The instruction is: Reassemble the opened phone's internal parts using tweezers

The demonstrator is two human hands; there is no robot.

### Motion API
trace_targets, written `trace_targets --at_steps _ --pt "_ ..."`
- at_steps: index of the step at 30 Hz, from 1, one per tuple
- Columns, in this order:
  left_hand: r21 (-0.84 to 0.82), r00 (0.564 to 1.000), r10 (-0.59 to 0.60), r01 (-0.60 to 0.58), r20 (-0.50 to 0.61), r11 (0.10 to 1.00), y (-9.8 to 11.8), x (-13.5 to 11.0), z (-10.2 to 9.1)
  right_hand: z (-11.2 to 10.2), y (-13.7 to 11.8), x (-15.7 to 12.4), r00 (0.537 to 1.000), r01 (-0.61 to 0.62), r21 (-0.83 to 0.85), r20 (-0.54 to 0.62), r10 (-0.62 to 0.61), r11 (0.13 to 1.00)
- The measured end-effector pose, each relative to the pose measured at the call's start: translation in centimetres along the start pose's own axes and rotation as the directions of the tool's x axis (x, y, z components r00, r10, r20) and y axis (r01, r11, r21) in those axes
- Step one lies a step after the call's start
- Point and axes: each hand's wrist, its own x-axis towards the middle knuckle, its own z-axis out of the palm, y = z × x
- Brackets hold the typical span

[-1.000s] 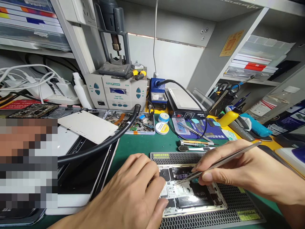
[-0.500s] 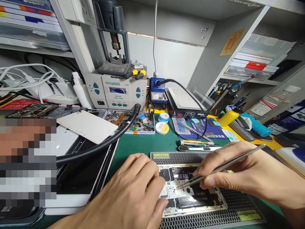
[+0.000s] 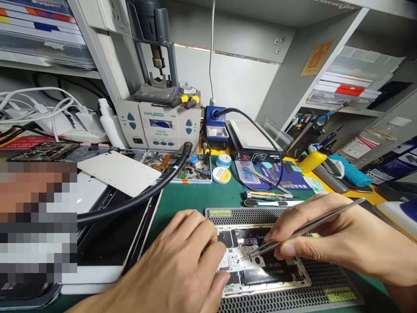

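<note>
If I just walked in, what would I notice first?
Probably the opened phone on the grey mat, the right hand holding tweezers over it and the left hand at its left end. Next, perhaps, the pale machine behind, with a thick black hose curving from it leftward.

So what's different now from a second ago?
The right hand, holding the tweezers, shifted slightly to the right, and their tips came a little nearer the person over the opened phone. Nothing was picked up or let go. The left hand and phone stayed put.
</note>
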Motion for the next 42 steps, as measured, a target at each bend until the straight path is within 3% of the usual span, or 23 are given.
trace_targets --at_steps 11,22,26,28,31,42 --pt "0.090 0.996 0.065 -0.059 -0.062 0.994 -0.1 0.3 -0.1 0.1 -0.5 0.1 1.000 0.008 0.000 -0.014 -0.008 1.000" --pt "0.025 1.000 -0.006 0.006 -0.021 1.000 0.0 0.0 -0.3 -0.2 -0.6 -0.5 0.999 -0.003 0.004 -0.040 0.003 1.000" --pt "-0.001 1.000 -0.014 0.014 -0.013 1.000 0.0 -0.1 -0.2 -0.2 -0.7 -0.2 0.987 0.014 0.128 -0.161 0.007 0.992" --pt "-0.006 1.000 -0.010 0.010 -0.010 1.000 -0.1 0.0 -0.1 0.1 -0.5 0.3 0.956 0.055 0.170 -0.294 -0.003 0.984" --pt "-0.011 1.000 -0.005 0.004 -0.014 1.000 -0.1 0.0 -0.1 0.8 0.1 1.2 0.902 0.093 0.100 -0.430 -0.042 0.991" --pt "0.039 1.000 -0.007 0.007 -0.017 0.999 -0.1 0.2 -0.2 3.1 0.5 2.7 0.914 0.068 0.044 -0.404 -0.045 0.997"
